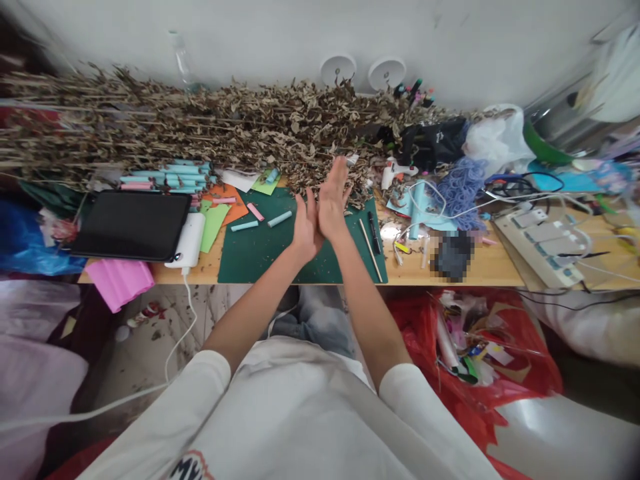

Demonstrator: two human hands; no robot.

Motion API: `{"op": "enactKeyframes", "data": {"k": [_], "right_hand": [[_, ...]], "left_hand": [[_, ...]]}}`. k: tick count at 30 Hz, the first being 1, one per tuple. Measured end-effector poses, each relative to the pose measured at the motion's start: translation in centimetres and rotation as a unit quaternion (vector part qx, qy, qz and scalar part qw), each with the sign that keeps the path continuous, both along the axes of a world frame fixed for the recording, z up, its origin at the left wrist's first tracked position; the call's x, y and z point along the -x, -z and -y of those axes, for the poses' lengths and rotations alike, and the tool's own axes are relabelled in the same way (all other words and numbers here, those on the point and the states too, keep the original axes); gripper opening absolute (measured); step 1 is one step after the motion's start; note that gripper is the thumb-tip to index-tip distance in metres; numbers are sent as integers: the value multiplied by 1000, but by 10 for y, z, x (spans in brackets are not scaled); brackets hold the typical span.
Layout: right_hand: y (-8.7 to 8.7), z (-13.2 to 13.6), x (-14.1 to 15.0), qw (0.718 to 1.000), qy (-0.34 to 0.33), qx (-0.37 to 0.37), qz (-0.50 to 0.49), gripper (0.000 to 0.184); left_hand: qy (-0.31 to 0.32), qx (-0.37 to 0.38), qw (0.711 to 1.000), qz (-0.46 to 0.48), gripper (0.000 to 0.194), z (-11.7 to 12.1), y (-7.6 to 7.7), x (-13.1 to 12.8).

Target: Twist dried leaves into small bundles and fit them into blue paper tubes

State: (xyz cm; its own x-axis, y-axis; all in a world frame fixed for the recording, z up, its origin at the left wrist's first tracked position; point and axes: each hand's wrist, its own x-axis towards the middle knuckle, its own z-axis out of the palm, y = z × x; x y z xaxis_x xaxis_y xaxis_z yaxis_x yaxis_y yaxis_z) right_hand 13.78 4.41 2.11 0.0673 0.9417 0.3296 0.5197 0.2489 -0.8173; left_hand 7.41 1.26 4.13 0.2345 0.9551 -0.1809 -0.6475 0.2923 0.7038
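My left hand (307, 230) and my right hand (332, 203) meet palm to palm above the green cutting mat (260, 257). Both have their fingers stretched out, the right one reaching farther forward. Whatever may lie between the palms is hidden. Left of my hands, a blue paper roll (279, 219), another blue roll (245, 227) and a pink roll (255, 211) rest on the mat. A thin wooden stick (371, 250) and a black pen (374, 232) lie to the right. Bits of dried leaf are scattered over the mat.
Dried leafy stalks (240, 127) cover the back of the table. A black tablet (131, 225) and a pile of paper rolls (175, 175) are at left. A glue gun (397, 172), purple yarn (463, 193) and a power strip (540, 243) sit at right, above a red bag (530, 360).
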Motion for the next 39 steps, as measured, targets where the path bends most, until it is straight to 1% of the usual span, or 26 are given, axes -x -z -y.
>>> {"op": "enactKeyframes", "data": {"k": [2, 4, 6, 7, 8, 10, 12, 13, 17, 20, 23, 25, 27, 28, 30, 32, 33, 36, 39], "right_hand": [[7, -7, -12, 999, -2, 42, -26, 73], [16, -6, -22, 995, -8, 80, -52, 74], [22, 4, -31, 993, -12, 84, -87, 77], [24, 11, -35, 992, -12, 71, -107, 76], [24, 18, -38, 991, -8, 52, -126, 73], [23, 35, -45, 990, 13, 16, -138, 62], [21, 51, -49, 994, 35, -7, -103, 49], [21, 58, -50, 996, 35, -16, -78, 43], [23, 75, -50, 999, 2, -33, -4, 29], [25, 75, -49, 1000, -1, -25, 6, 27], [27, 71, -49, 1000, -3, -10, 10, 29], [27, 72, -47, 1000, 6, -20, 19, 30], [27, 76, -42, 998, 22, -52, 33, 29], [27, 80, -39, 997, 19, -68, 43, 28], [27, 85, -32, 995, -18, -76, 59, 28], [27, 87, -25, 995, -56, -52, 60, 28], [27, 86, -22, 996, -62, -34, 55, 27], [26, 80, -17, 999, -45, 1, 27, 19], [25, 73, -14, 999, -29, 9, 17, 14]], "left_hand": [[25, 68, 997, 29, 60, 5, 5, 3], [42, 159, 986, 39, 58, 7, 10, 8], [59, 215, 974, 47, 58, 6, 15, 14], [66, 222, 971, 55, 58, 5, 18, 16], [71, 218, 971, 63, 57, 5, 19, 19], [70, 196, 976, 67, 55, 5, 22, 24], [55, 180, 981, 55, 51, 6, 24, 28], [47, 176, 982, 46, 49, 7, 25, 29], [39, 165, 985, 40, 42, 11, 27, 31], [52, 148, 986, 51, 42, 13, 28, 31], [72, 137, 987, 45, 43, 13, 28, 33], [79, 131, 987, 44, 45, 13, 30, 35], [65, 128, 989, 46, 51, 11, 31, 35], [52, 126, 989, 48, 55, 10, 32, 34], [35, 121, 991, 52, 64, 8, 31, 31], [32, 117, 991, 51, 70, 7, 29, 26], [30, 116, 992, 49, 73, 7, 27, 24], [7, 113, 993, 43, 76, 5, 23, 17], [-4, 112, 993, 38, 75, 3, 22, 14]]}}
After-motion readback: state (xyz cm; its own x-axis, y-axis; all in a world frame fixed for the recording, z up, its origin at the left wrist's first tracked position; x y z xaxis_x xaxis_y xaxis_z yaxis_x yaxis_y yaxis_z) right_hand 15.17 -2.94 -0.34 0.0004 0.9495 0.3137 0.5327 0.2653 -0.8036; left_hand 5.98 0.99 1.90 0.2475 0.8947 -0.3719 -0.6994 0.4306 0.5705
